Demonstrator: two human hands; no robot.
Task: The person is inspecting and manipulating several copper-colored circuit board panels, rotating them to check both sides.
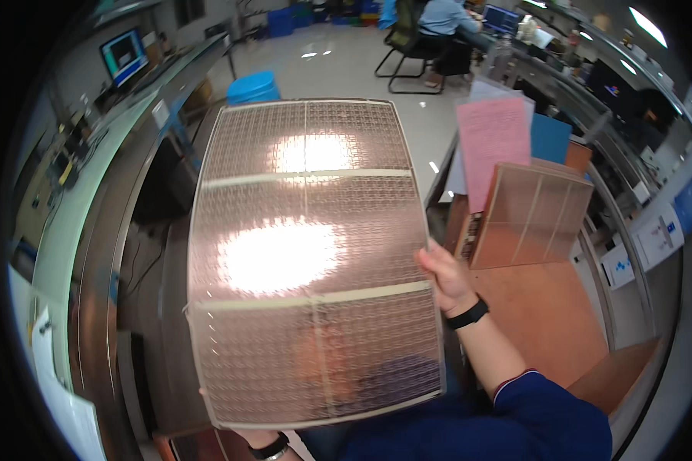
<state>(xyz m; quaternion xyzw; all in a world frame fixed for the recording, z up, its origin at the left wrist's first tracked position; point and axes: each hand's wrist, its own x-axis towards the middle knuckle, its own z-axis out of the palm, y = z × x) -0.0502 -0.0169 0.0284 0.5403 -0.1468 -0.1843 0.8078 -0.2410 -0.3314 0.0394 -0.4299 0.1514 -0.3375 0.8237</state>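
I see a large thin patterned sheet (315, 261), half transparent, held up in the middle of the view. My right hand (444, 278) pinches its edge at 3 o'clock, thumb in front. My left hand (263, 441) is at 6 o'clock under the sheet; its fingers I cannot tell. The sheet may bend or slip, I think, because the hold is only at two edge points, and it may hit the similar panel (532, 217) at 2 o'clock

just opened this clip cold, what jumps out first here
A large translucent patterned sheet fills the middle of the view, glaring with two bright reflections; the right hand grips its right edge and the left hand its bottom edge. To the right, a smaller stack of similar sheets leans on an orange table, pink paper behind it.
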